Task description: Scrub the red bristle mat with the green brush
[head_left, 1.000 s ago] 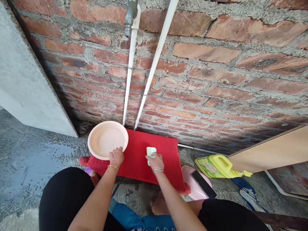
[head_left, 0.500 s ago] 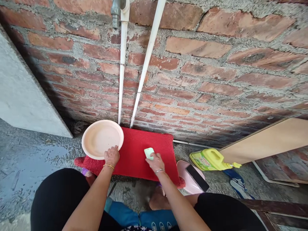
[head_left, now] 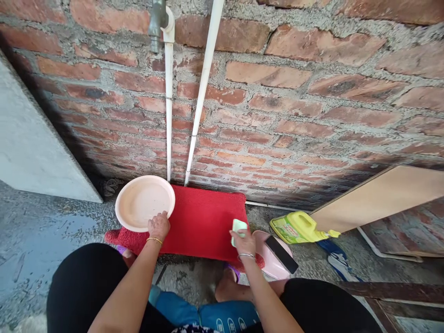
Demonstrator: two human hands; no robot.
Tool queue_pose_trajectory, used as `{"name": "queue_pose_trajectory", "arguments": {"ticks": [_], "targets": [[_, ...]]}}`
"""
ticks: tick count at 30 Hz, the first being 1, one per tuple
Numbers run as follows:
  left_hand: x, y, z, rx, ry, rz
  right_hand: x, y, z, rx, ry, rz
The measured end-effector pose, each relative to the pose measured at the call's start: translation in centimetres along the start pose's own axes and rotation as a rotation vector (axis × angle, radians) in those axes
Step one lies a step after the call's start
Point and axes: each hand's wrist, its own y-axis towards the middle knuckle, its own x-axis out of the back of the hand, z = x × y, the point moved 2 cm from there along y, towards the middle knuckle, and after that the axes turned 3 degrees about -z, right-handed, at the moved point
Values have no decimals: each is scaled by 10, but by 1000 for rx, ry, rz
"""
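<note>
My left hand (head_left: 159, 226) grips the near right rim of a pale pink plastic basin (head_left: 145, 201), its fingers bent over the edge. The basin rests on the left part of a red cloth (head_left: 204, 222) with a towel-like border, spread over a low flat surface that I cannot see. My right hand (head_left: 244, 243) is closed around a pale green bar of soap (head_left: 239, 225). That hand is over the cloth's right end, near a pink plastic basin or stool top (head_left: 268, 256) with a dark phone-like slab (head_left: 281, 254) lying on it.
A yellow detergent jug (head_left: 298, 226) lies by a leaning tan board (head_left: 381, 196). Behind the cloth rises a brick wall (head_left: 277, 111) with white pipes (head_left: 201, 99) and a tap (head_left: 156, 27). A grey slab (head_left: 38, 134) leans at left above wet concrete (head_left: 69, 226).
My right hand has moved right with the soap, from the middle of the red cloth to its right end. My left hand stays on the basin rim. The view has shifted slightly.
</note>
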Motion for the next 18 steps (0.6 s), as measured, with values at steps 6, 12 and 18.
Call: {"name": "queue_pose_trajectory", "arguments": {"ticks": [6, 12, 18], "targets": [[-5, 0, 1, -2, -9, -31, -71, -100, 94, 506, -134, 383], [-11, 3, 4, -7, -8, -42, -92, -156, 139, 862, -278, 527], [-10, 3, 4, 11, -45, -23, -65, -105, 89, 629, -291, 423]]}}
